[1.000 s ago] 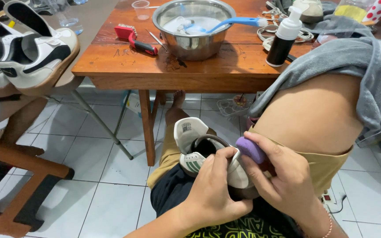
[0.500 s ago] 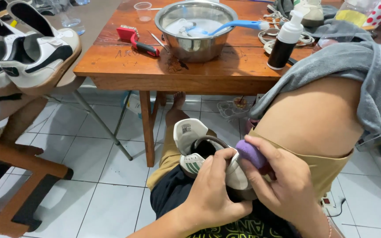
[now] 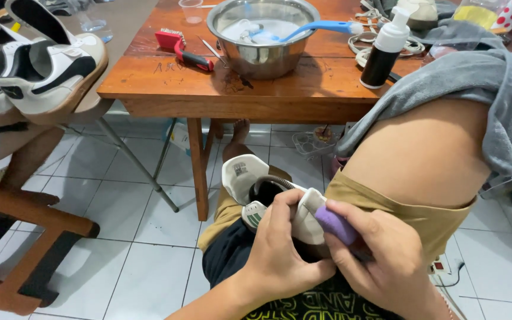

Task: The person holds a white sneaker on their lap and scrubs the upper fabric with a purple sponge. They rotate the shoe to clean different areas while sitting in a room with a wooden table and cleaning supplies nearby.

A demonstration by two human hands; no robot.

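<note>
Presently the left hand is closed around the side of a white sneaker, fingers curled over its upper and pressing it down against the lap. The right hand is wrapped about a purple brush handle, thumb laid along the top; the working end of the tool is hidden against the heel area of the shoe, so contact there cannot be confirmed. The sneaker lies in the lap, tongue pulled up and pointing away from the wearer, a green stripe showing low on its side. Just beyond the hands, another person bends forward, a bare back exposed between a grey shirt and tan shorts. Further out stands a wooden table bearing a steel bowl with a blue-handled brush resting across it, a red-handled tool to its left, and a dark pump bottle with a white top to its right. At the far left, a pair of white-and-black sneakers sits raised beside the table. White floor tiles lie beneath, with a wooden chair frame at the lower left.
</note>
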